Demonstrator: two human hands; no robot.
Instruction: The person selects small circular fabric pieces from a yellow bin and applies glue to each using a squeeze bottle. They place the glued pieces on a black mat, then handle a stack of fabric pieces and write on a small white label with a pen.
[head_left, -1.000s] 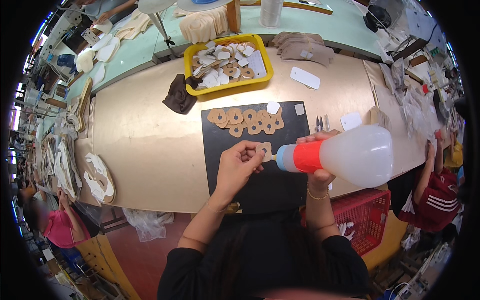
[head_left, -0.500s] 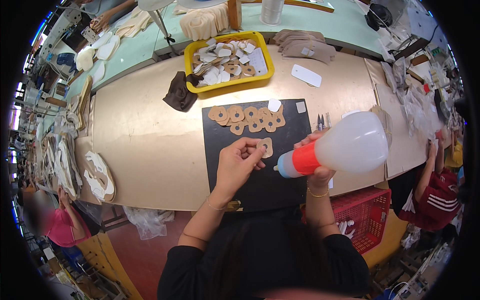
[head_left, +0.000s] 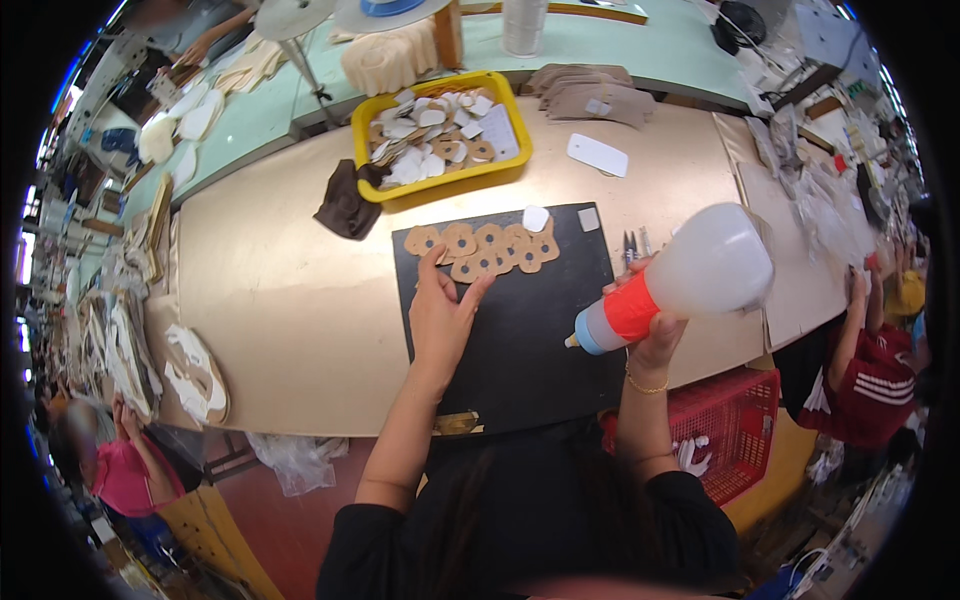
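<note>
Left hand (head_left: 440, 315) spread, nothing visibly pinched, at tan scalloped flat pieces (head_left: 489, 237), 11 o'clock on black rectangular mat (head_left: 540, 345); right hand (head_left: 655, 345) grasps translucent red-banded plastic bottle (head_left: 715, 260), 3 o'clock; best touch 1 edge, pale pointed nozzle (head_left: 572, 341) clear

One head-worn fisheye camera looks down from close above the worktable (head_left: 290, 290)

Black top (head_left: 540, 530), short black sleeves (head_left: 370, 530) ending around the elbows, left hand (head_left: 440, 318) and right hand (head_left: 657, 345) ungloved, gold-coloured chain bracelet (head_left: 645, 387) at right wrist.
</note>
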